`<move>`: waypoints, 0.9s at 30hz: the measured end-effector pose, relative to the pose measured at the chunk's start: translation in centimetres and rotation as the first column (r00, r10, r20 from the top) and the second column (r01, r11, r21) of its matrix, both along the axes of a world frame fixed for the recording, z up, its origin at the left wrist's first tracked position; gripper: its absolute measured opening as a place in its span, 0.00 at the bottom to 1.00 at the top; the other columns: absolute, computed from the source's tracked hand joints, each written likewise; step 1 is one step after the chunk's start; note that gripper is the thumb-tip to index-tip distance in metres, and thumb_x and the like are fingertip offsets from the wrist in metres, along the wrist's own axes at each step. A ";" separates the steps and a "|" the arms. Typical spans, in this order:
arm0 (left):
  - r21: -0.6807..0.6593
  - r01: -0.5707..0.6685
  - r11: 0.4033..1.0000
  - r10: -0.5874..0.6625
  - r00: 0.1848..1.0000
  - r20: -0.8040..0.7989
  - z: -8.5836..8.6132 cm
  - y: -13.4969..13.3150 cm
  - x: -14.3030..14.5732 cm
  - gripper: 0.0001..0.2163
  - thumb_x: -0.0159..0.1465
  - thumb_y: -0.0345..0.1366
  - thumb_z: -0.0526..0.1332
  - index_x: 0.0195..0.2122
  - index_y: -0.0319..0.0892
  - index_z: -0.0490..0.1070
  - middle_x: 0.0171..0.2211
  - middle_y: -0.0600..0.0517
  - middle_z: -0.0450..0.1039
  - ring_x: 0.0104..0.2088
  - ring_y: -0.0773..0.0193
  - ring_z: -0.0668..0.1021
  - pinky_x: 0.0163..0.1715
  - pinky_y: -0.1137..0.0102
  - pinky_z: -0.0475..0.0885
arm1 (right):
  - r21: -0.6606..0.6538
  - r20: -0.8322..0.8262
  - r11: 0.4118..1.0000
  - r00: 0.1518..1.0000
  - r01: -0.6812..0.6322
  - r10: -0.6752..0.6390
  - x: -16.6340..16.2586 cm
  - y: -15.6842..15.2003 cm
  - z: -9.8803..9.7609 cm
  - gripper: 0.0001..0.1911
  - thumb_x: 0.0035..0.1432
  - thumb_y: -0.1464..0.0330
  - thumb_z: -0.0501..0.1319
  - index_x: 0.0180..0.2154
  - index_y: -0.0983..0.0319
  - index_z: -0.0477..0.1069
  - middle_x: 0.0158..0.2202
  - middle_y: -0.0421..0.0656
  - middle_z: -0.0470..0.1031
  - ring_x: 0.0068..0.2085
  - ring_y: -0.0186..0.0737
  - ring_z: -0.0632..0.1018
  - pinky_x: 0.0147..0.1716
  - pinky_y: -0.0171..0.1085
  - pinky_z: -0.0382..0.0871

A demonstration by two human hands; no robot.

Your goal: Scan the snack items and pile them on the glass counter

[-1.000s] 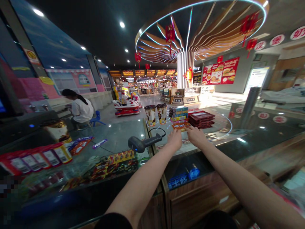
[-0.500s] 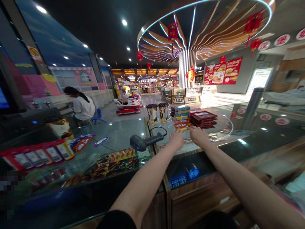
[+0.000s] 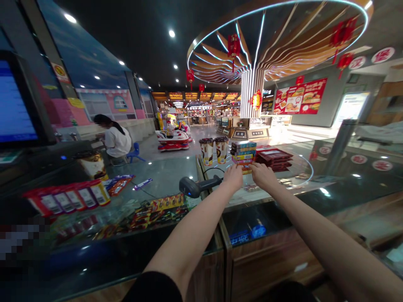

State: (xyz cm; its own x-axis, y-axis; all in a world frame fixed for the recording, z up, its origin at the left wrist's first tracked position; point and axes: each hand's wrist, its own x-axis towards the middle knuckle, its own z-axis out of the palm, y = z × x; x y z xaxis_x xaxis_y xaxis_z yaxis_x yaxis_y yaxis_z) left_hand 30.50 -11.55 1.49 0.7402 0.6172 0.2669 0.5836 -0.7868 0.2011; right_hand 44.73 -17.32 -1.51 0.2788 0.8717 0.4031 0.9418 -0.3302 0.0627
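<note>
Arms stretched forward over the glass counter, my left hand [image 3: 233,178] and my right hand [image 3: 263,176] are at the near side of a stack of small boxes [image 3: 243,147], coloured blue, yellow and pink. Between my fingertips shows a small orange box [image 3: 246,168], low against the front of the stack. Each hand has its fingers closed at one end of it; the fingertips are partly hidden. Right of the stack lies a pile of dark red packets [image 3: 275,159]. Two tall patterned cups [image 3: 207,152] stand to its left.
A black barcode scanner [image 3: 198,186] lies left of my left hand, its cable behind it. Further left are a row of snack packets [image 3: 74,199], another cup [image 3: 91,164] and a monitor [image 3: 19,105]. A person in white [image 3: 116,138] sits beyond the counter.
The orange box, earlier tilted toward me in front of the stack, now sits level against the stack's base between my hands. The view has turned slightly left.
</note>
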 end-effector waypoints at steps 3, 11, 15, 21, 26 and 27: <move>0.016 -0.010 1.000 0.010 1.000 -0.016 0.3 0.2 -0.7 0.20 0.65 0.24 0.50 0.58 0.36 0.65 0.57 0.39 0.68 0.58 0.52 0.71 0.59 0.59 0.66 | 0.000 -0.002 1.000 1.000 -0.011 0.011 -0.5 0.5 0.5 0.24 0.69 0.69 0.43 0.62 0.60 0.63 0.62 0.50 0.68 0.56 0.51 0.71 0.48 0.47 0.66; 0.058 -0.074 0.996 0.077 0.996 -0.049 2.1 0.2 -2.9 0.19 0.66 0.26 0.51 0.58 0.40 0.67 0.57 0.41 0.71 0.59 0.54 0.72 0.58 0.60 0.66 | 0.003 -0.037 0.997 0.997 -0.074 0.074 -2.9 1.6 1.7 0.23 0.69 0.68 0.46 0.62 0.59 0.64 0.62 0.50 0.68 0.57 0.51 0.70 0.48 0.46 0.66; 0.077 -0.105 0.992 0.108 0.993 -0.042 3.6 0.5 -4.5 0.20 0.65 0.25 0.52 0.57 0.39 0.68 0.55 0.39 0.73 0.57 0.52 0.73 0.58 0.58 0.66 | 0.004 -0.048 0.996 0.995 -0.085 0.085 -4.4 2.1 2.4 0.23 0.69 0.67 0.45 0.61 0.59 0.65 0.61 0.50 0.69 0.57 0.50 0.70 0.50 0.46 0.66; 0.088 -0.158 0.984 0.158 0.987 0.002 5.3 2.0 -7.7 0.18 0.67 0.27 0.53 0.56 0.40 0.70 0.52 0.40 0.75 0.55 0.52 0.76 0.57 0.58 0.67 | 0.019 -0.025 0.989 0.989 -0.146 0.147 -7.2 3.4 3.4 0.23 0.69 0.69 0.45 0.61 0.60 0.66 0.60 0.51 0.70 0.57 0.51 0.70 0.51 0.45 0.65; 0.078 -0.198 0.977 0.193 0.979 0.067 6.2 3.4 -11.4 0.18 0.67 0.27 0.53 0.56 0.42 0.71 0.53 0.43 0.76 0.54 0.55 0.76 0.56 0.60 0.68 | 0.008 -0.029 0.979 0.979 -0.203 0.203 -10.3 5.2 4.1 0.23 0.68 0.69 0.46 0.60 0.61 0.67 0.58 0.52 0.72 0.57 0.51 0.71 0.52 0.47 0.64; 0.074 -0.207 0.976 0.201 0.976 0.082 6.3 3.7 -12.3 0.18 0.67 0.27 0.52 0.56 0.42 0.71 0.53 0.43 0.76 0.54 0.55 0.76 0.56 0.61 0.68 | 0.010 -0.034 0.976 0.975 -0.218 0.219 -11.0 5.6 4.1 0.23 0.68 0.69 0.46 0.60 0.60 0.67 0.59 0.52 0.72 0.57 0.51 0.71 0.52 0.46 0.64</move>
